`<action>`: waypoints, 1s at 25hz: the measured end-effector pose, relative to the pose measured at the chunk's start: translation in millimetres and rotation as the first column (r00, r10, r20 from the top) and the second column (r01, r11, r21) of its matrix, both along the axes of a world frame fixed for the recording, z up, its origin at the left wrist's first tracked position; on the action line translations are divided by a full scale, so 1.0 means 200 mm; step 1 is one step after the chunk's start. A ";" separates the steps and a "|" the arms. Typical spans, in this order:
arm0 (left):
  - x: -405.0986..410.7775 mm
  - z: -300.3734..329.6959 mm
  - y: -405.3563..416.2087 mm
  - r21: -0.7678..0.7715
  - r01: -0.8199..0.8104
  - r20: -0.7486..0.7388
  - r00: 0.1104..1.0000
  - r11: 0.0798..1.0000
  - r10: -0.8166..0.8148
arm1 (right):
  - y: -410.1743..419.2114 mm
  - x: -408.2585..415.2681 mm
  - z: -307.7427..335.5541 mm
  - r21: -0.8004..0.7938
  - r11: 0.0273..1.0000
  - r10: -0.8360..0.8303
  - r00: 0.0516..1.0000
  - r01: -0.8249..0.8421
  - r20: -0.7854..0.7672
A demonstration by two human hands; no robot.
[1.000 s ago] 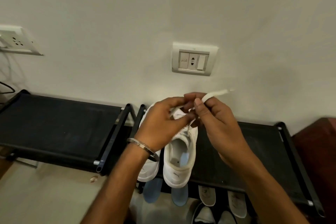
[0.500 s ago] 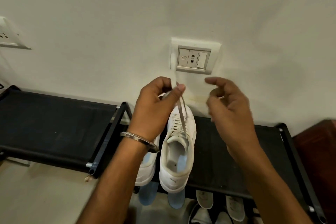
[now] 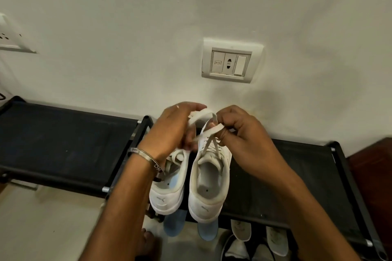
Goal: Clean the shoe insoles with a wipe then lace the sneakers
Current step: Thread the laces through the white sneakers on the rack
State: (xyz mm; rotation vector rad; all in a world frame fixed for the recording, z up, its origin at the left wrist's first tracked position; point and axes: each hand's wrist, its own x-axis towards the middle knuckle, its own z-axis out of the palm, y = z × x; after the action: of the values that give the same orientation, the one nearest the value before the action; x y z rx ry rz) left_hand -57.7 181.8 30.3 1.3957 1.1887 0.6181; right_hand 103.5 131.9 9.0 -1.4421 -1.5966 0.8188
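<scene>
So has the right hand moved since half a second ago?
Yes. The right hand has dropped away from the wall switch plate and closed in leftward on the lace above the right sneaker, which it now pinches.

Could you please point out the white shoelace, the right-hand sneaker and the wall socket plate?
white shoelace (image 3: pixel 209 131): head view, flat stretch between the hands.
right-hand sneaker (image 3: pixel 204 207): head view, heel counter.
wall socket plate (image 3: pixel 231 60): head view, middle socket.

Both hands up over the right sneaker (image 3: pixel 209 184): left hand (image 3: pixel 174 127) and right hand (image 3: pixel 239 131) each pinching the white lace (image 3: pixel 203 121). 2 sneakers sit side by side on the black rack (image 3: pixel 63 146), socket plate (image 3: pixel 232 60) on the wall above.
</scene>
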 end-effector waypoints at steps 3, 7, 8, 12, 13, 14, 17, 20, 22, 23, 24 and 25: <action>0.03 -0.07 -0.05 -0.171 0.298 -0.183 0.927 0.939 -0.327 | -0.01 0.01 -0.01 0.013 1.000 -0.004 0.999 0.004 -0.032; 0.05 -0.14 -0.03 -0.047 0.211 -0.212 0.953 0.976 -0.216 | -0.02 0.05 0.00 -0.009 0.998 -0.059 0.989 0.058 -0.135; 0.05 -0.16 -0.02 0.030 0.160 -0.224 0.963 0.987 -0.149 | -0.02 0.05 0.01 -0.018 0.999 -0.051 0.988 0.049 -0.144; 0.05 -0.18 0.01 0.171 0.048 -0.124 0.992 0.984 -0.027 | -0.04 0.08 0.03 -0.068 0.991 -0.131 0.923 0.114 -0.363; 0.05 -0.17 0.00 0.117 0.078 -0.048 0.996 0.990 -0.073 | -0.04 0.08 0.03 -0.071 0.989 -0.144 0.906 0.126 -0.398; 0.07 -0.17 0.00 0.078 0.153 -0.003 0.988 0.985 -0.153 | -0.04 0.08 0.03 -0.073 0.988 -0.156 0.902 0.138 -0.402; 0.12 -0.20 -0.05 0.140 0.308 -0.024 0.951 0.941 -0.308 | -0.05 0.07 0.04 -0.068 0.985 -0.174 0.921 0.160 -0.350; 0.08 -0.16 -0.02 0.117 0.093 0.120 0.987 0.989 -0.107 | -0.05 0.11 0.04 -0.165 0.959 -0.275 0.890 0.229 -0.364; 0.00 -0.10 0.02 0.058 -0.071 0.193 0.980 0.996 0.058 | -0.05 0.20 0.03 -0.231 0.924 -0.359 0.902 0.306 -0.240; -0.04 -0.08 0.05 0.035 -0.116 0.159 0.981 0.993 0.109 | -0.04 0.26 0.01 -0.243 0.908 -0.367 0.928 0.341 -0.068; -0.08 -0.07 0.06 0.034 -0.131 0.061 0.990 0.991 0.129 | -0.04 0.33 -0.01 -0.256 0.896 -0.329 0.929 0.363 0.169; -0.12 -0.08 0.08 0.050 -0.120 -0.089 0.988 0.992 0.124 | -0.04 0.39 -0.03 -0.301 0.875 -0.244 0.882 0.380 0.404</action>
State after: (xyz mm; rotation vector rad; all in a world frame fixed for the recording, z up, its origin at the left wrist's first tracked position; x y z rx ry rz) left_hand -82.4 197.0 13.7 1.4093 1.3488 0.6752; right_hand 181.1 124.2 3.6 -2.1688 -1.4406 0.7176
